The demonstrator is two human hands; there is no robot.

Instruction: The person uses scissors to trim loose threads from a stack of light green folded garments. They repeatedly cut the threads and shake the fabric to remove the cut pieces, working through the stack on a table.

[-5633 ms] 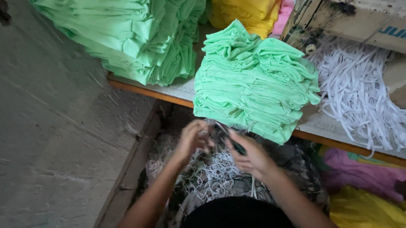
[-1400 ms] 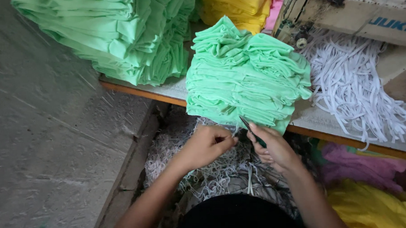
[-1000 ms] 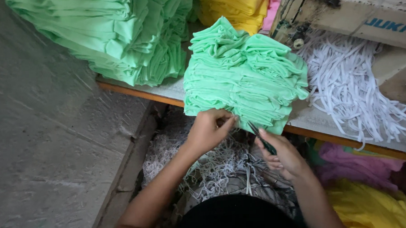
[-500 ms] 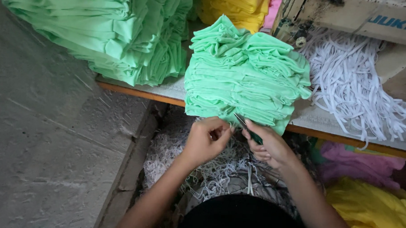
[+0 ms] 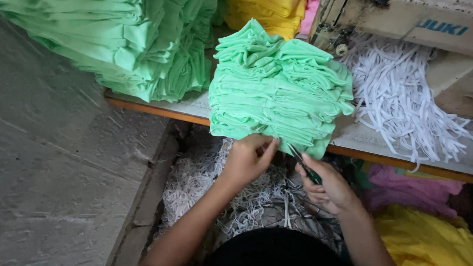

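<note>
Hanging over the front edge of the worktable (image 5: 183,106), a stack of mint-green folded cloth pieces (image 5: 277,89) sits directly above both hands, its lowest layers drooping down to meet them. The left hand (image 5: 246,160) is raised to the stack's bottom edge, fingers (image 5: 268,149) pinched together on the hem of the lowest piece, so it is closed on the cloth. Just beside it, slightly lower and to the right, the right hand (image 5: 327,185) is curled tight around a small green-handled thread snip (image 5: 304,164), whose metal tip points up and to the left, touching or almost touching the same green hem; whether the blades are apart cannot be told. The two hands are near each other but do not touch. Beneath them, on the lap and down the gap before the table, lies a tangle of white thread and elastic scraps (image 5: 207,181). On the tabletop, left of the stack, a larger pile of the same green cloth (image 5: 118,42) rests, with yellow folded cloth (image 5: 263,9) behind. To the stack's right, loose white elastic strips (image 5: 403,106) spill from under a cream sewing machine (image 5: 410,17). Pink cloth (image 5: 401,187) and yellow cloth (image 5: 429,239) lie under the table on the right.
</note>
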